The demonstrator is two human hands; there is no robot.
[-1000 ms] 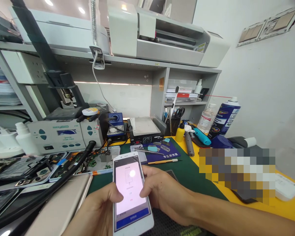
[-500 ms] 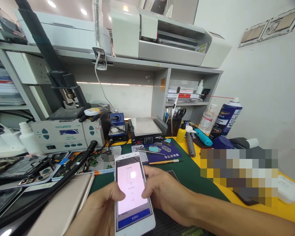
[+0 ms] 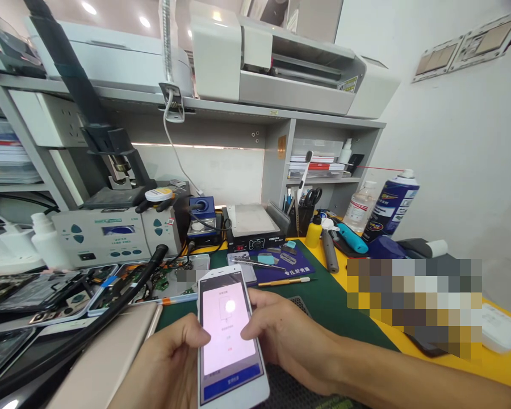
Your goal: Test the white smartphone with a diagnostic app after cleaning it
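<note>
Room: a cluttered repair bench against a white wall, grey shelving (image 3: 281,122) above it, ceiling lights reflected at upper left.
Surface: a green mat (image 3: 323,301) over a yellow tabletop (image 3: 500,363), with a darker ribbed pad at the near edge under the hands.
Top shelf: a white machine (image 3: 276,59) beside a grey printer-like unit (image 3: 111,54).
Back row: a grey rework station (image 3: 111,233), a small blue unit (image 3: 200,213) and a black hot plate (image 3: 253,224).
Left side: opened phones (image 3: 46,289) with bare boards, a black hose lying across them, and a gold phone back (image 3: 106,358).
Right side: a blue spray can (image 3: 394,204), a clear bottle (image 3: 360,207), a yellow bottle (image 3: 313,230) and a teal tool (image 3: 351,237); a patch beyond them is blurred out.
Writing: the can's label, the station's panel and the blue card (image 3: 281,264) on the mat carry print too small to read; so do the lines on the phone's screen.
Phone: a white phone (image 3: 230,341) is held above the near edge of the mat, screen up and lit pale pink, with a blue bar along the bottom.
Left hand: the left hand (image 3: 170,363) cradles the phone's left edge, thumb tip on the screen's margin, fingers closed around it.
Right hand: the right hand (image 3: 285,335) wraps the right edge, thumb lying on the glass, forearm stretching off to lower right.
</note>
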